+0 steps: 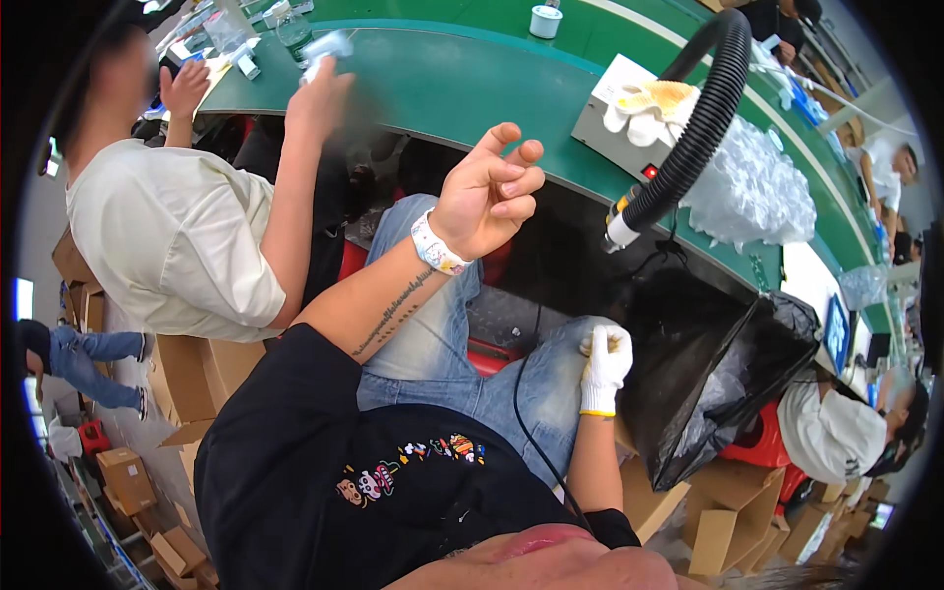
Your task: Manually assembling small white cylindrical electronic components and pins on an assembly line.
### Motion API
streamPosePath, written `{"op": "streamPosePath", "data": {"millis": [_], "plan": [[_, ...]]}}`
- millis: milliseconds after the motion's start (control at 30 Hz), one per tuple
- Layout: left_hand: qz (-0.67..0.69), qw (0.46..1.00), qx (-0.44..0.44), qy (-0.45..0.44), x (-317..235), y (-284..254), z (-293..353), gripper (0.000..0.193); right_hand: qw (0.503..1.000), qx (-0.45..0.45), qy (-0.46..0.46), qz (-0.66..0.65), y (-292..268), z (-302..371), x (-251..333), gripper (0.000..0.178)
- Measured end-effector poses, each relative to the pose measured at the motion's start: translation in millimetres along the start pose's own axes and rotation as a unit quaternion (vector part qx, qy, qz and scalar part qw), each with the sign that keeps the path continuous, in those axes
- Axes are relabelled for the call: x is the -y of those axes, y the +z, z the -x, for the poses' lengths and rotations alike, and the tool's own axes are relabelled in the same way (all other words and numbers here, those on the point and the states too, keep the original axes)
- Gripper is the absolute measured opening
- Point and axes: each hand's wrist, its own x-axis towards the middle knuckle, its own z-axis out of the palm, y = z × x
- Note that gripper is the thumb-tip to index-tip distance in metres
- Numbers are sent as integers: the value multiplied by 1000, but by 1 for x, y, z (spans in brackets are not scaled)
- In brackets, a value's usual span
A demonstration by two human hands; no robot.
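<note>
My bare left hand [492, 187] is raised in front of the green worktable's near edge, its fingers loosely bent and apart, with nothing in them. A white patterned band [436, 246] circles that wrist. Lower and to the right, my right hand [605, 366] wears a white knit glove with a yellow cuff. It is curled into a fist beside my right knee, and nothing sticks out of it. A white and yellow work glove [654, 106] lies on a grey box [612, 123] with a red light. Over that box arches a black corrugated hose [726, 93], its metal-tipped nozzle hanging near the table edge.
Clear plastic bags [752, 187] are heaped right of the hose on the green worktable [442, 84]. A black bag [688, 364] hangs below. At the left, a co-worker [167, 236] holds a blurred white and pale-blue object [327, 49]. Cardboard boxes [733, 516] stand behind.
</note>
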Motion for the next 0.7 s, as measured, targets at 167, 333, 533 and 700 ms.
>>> {"op": "streamPosePath", "data": {"millis": [167,333,533,700], "plan": [[-81,997,4,-14,19,16,17,36,999,42,-15,18,28,31,53,12],[-161,986,33,-23,39,26,38,35,980,108,-158,-47,89,66,153,25],[-203,977,60,-17,53,44,52,30,957,170,-229,-58,107,60,189,31],[-237,968,85,-5,53,49,56,28,914,153,-372,59,102,59,199,29]]}}
